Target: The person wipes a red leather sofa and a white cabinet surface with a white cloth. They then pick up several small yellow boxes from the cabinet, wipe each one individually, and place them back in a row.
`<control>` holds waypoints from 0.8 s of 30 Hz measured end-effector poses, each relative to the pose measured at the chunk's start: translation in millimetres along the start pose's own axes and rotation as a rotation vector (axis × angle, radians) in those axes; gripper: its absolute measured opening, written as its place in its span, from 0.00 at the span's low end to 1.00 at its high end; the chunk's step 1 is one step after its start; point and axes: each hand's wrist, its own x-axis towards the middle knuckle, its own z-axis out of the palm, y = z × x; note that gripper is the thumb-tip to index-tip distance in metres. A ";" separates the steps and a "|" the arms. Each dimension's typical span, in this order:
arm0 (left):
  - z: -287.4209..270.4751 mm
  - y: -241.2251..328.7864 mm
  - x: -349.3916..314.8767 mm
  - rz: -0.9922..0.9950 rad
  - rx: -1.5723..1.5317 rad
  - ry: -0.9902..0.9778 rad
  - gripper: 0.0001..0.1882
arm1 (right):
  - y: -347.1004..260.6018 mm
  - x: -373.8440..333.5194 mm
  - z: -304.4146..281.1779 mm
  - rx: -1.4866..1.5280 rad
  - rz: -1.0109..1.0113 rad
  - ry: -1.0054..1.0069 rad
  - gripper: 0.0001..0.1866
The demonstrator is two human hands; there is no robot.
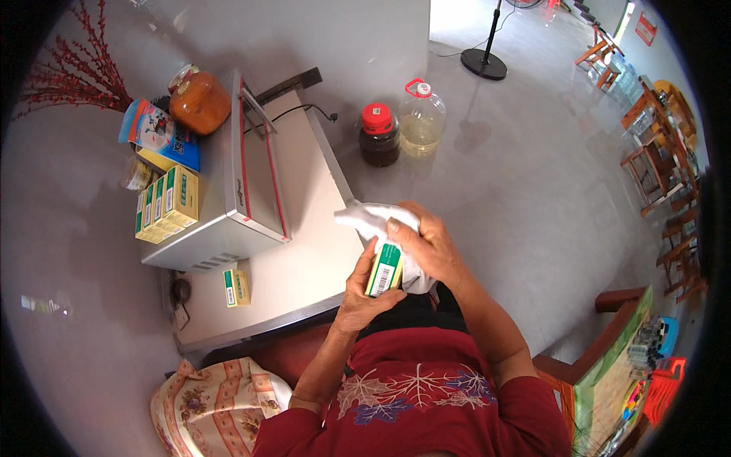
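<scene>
In front of my body, my left hand (365, 298) grips a small yellow and green box (386, 268) from below and the side, its barcode side facing up. My right hand (430, 242) has its fingers closed round a white cloth (377, 218), which lies against the top and right side of that box. Part of the cloth hangs down under the right palm. A similar yellow and green box (237, 288) stands on the pale counter (278, 301) to the left. Several more boxes of this kind (169, 204) are lined up on top of a silver cabinet-like appliance (205, 236).
On the appliance also stand an orange-filled jar (200, 103), a blue and white bag (161, 135) and a small jar (137, 174). A red-lidded dark jar (379, 137) and a clear jug (421, 122) sit on the floor. Wooden stools (651, 171) line the right.
</scene>
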 end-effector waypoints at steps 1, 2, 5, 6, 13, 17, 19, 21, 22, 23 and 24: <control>0.0 1.2 -0.3 0.021 -0.013 -0.014 0.45 | -6.9 -1.8 -1.8 0.185 0.228 -0.009 0.15; -0.1 -0.8 1.4 0.066 -0.082 -0.029 0.48 | -12.4 -0.7 -5.2 0.267 0.277 0.009 0.15; -0.9 7.2 0.1 0.030 -0.200 -0.060 0.49 | -13.5 -2.1 -13.9 0.088 0.350 0.008 0.15; 0.4 8.4 1.7 0.036 -0.208 -0.032 0.49 | -12.3 -3.1 -16.6 -0.043 0.360 -0.003 0.15; -2.4 8.5 2.7 -0.071 -0.289 0.079 0.45 | 19.0 -12.9 -24.9 0.366 0.200 0.251 0.14; 2.7 6.6 14.2 -0.150 -0.648 0.043 0.37 | 36.0 -3.4 6.2 -0.238 -0.195 0.213 0.17; 7.1 9.3 18.0 -0.160 -0.568 0.062 0.34 | 28.8 -7.1 23.0 -0.448 -0.252 0.337 0.19; 4.9 9.8 18.4 -0.165 -0.551 0.072 0.34 | 34.0 -17.6 30.2 -0.413 -0.316 0.413 0.19; 1.0 7.3 21.2 -0.176 -0.615 0.110 0.31 | 35.5 -24.8 32.1 -0.406 -0.317 0.371 0.19; -3.9 5.9 22.0 -0.172 -0.640 0.137 0.30 | 37.5 -34.7 32.1 -0.397 -0.314 0.329 0.19; -9.9 5.8 23.8 -0.165 -0.666 0.159 0.28 | 39.4 -44.0 30.6 -0.391 -0.315 0.287 0.19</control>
